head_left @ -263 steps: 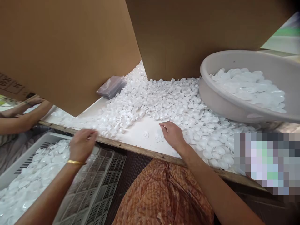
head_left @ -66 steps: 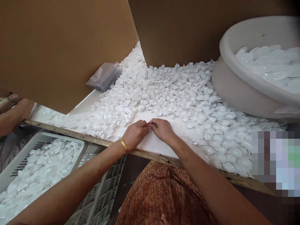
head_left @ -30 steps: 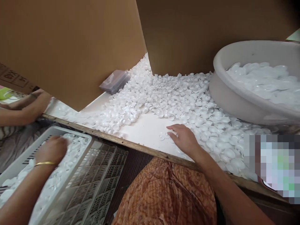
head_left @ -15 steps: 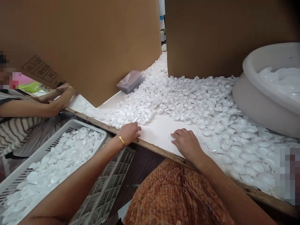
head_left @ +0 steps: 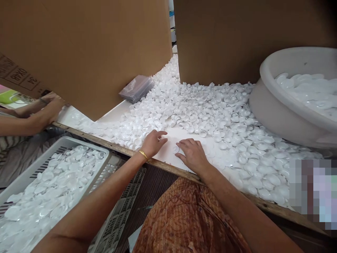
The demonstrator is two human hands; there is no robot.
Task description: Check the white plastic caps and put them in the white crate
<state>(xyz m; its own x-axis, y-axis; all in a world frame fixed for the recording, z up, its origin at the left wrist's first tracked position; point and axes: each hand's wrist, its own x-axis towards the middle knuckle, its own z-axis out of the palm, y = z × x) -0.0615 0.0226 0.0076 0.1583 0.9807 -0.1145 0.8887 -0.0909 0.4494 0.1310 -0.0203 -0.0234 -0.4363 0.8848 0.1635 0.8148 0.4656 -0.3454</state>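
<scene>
My right hand (head_left: pixel 194 156) has its thumb and fingers closed around a small round, whitish see-through piece (head_left: pixel 176 149), just above the white tabletop (head_left: pixel 166 155). My left hand (head_left: pixel 152 143), with a gold bangle on its wrist, is over the table's front edge. Its thumb and index finger are apart and nothing shows between them. Beyond both hands spreads a heap of small white cup-like plastic pieces (head_left: pixel 200 109). To the right lie flatter, oval white pieces (head_left: pixel 259 168).
A grey plastic crate (head_left: pixel 101 172) full of white pieces stands at lower left. At right is a large white tub (head_left: pixel 276 109) holding more. Cardboard sheets (head_left: pixel 105 52) rise behind, with a plastic-wrapped pack (head_left: pixel 137 88) beside one. Another person's arms (head_left: pixel 39 116) reach in at left.
My right hand has moved left, closer to my left hand, and the round piece now shows in its fingers. My left hand's thumb and index finger have spread. The view has shifted right.
</scene>
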